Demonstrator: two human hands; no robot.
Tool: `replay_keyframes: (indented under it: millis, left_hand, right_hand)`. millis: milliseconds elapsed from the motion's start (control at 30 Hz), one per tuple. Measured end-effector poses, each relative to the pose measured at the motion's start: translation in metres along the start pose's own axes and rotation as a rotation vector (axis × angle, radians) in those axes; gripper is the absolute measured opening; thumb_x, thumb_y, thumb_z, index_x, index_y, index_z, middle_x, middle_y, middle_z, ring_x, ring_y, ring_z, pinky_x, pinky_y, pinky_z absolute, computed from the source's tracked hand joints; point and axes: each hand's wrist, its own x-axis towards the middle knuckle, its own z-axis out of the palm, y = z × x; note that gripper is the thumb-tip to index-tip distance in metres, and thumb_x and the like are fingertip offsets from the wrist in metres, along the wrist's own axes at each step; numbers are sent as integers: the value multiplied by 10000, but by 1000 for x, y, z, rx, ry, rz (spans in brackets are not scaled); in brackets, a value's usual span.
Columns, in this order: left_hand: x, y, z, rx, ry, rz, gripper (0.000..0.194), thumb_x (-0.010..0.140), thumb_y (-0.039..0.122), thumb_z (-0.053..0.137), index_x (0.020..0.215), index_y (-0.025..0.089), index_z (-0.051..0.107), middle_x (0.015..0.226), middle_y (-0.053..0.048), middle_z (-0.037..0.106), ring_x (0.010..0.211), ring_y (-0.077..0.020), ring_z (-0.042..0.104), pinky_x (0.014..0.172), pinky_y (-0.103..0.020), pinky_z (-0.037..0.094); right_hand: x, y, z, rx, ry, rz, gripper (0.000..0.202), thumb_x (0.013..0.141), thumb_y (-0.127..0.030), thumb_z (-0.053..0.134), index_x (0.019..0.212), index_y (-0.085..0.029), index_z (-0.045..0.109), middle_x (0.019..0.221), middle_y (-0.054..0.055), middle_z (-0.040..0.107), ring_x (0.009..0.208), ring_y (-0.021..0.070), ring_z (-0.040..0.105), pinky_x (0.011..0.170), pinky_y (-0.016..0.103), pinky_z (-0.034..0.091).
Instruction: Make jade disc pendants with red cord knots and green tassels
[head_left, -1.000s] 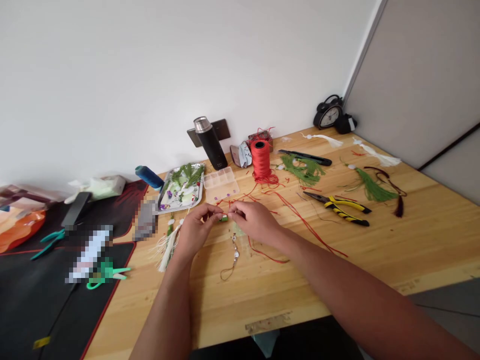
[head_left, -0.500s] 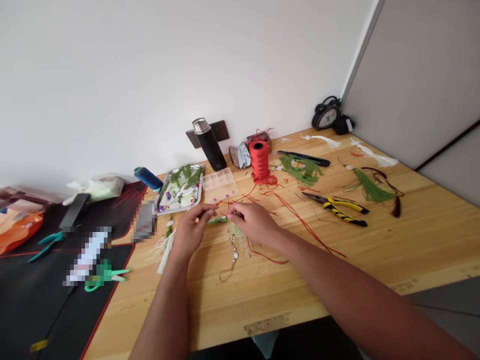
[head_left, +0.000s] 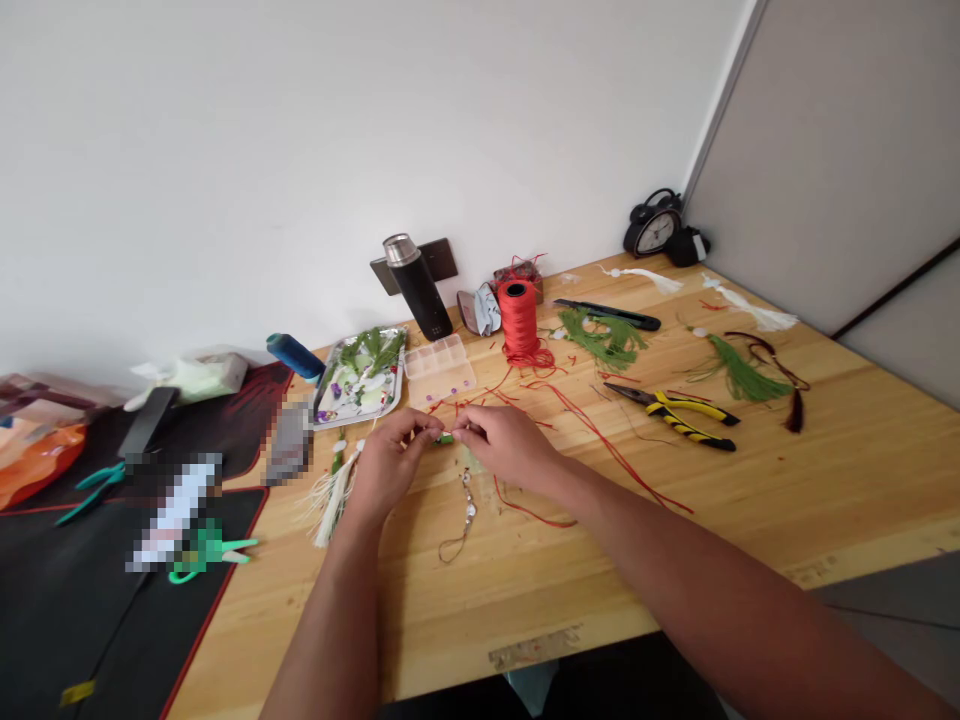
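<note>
My left hand (head_left: 390,455) and my right hand (head_left: 506,440) are close together over the wooden table, thumbs and fingertips pinched. Thin red cord shows around the fingertips; what each pinch holds is too small to make out. A small green item (head_left: 445,438) shows between the hands. Below them lies a string of clear beads (head_left: 470,510) with a thin loop. Behind the hands are a clear divided box (head_left: 439,368) with a few purple beads and a red cord spool (head_left: 520,320). Loose red cord (head_left: 592,430) trails to the right.
A foil tray (head_left: 386,398) holds green tassels and beads. Yellow-black pliers (head_left: 675,412), a cutter knife (head_left: 611,315) and green tassels (head_left: 742,370) lie right. A black flask (head_left: 420,290) stands at the back. Green scissors (head_left: 210,552) are on the dark mat at left.
My left hand has moved slightly right, bringing its fingertips nearer my right hand. The green item between them is now more covered. My right hand has hardly moved.
</note>
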Motion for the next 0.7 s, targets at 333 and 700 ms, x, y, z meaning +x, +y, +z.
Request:
replay_keyframes:
  millis: [333,700]
  left_hand:
    - [-3,-5,3,-107,66,-109,185,912,405,730,883,239,807,852,-32,790,796,-220,687,768,-336,518]
    - [-1,-5,0,-147,45,-87,208,891,416,787,995,242,835,1001,-56,817,902,-230,708,820,-339,530]
  right_hand:
    - [0,1,0,-4,-5,-8,138,1042,-251,649,996,-237,778,877,9,784,763,170,656,681,283,380]
    - [1,0,-1,-17,1,20,121,1038,-247,672,990,-228,781,883,15,780,770,168,649,687,283,371]
